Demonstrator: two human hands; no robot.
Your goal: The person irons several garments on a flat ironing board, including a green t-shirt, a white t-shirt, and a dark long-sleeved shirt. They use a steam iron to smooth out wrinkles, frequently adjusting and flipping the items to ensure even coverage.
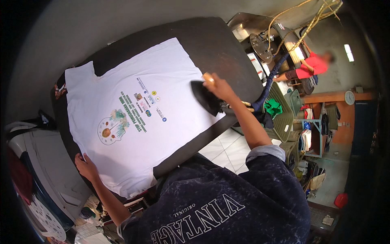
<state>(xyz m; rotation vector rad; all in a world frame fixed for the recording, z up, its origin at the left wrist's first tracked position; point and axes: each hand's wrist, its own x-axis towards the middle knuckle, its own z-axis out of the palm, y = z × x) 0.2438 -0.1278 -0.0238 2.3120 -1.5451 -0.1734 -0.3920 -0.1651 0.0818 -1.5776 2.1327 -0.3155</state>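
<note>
A white T-shirt (170, 100) with a printed drawing, logos and writing lies spread on a dark padded ironing table (213, 39). My right hand (219, 87) grips the wooden handle of a black iron (205, 97), whose soleplate is over the shirt's hem end. A dark wrapped hose (271, 82) runs away from the iron's rear. At the shirt's collar end, my left hand (86, 167) rests on the near edge of the fabric, fingers apart. Slight creases show near the close sleeve.
Green plastic baskets (275, 106), one with green cloth, stand beyond the table's right side. Yellowish hoses (313, 24) hang overhead at upper right. A person in a red shirt (315, 65) works farther back. A white machine (51, 170) stands at left.
</note>
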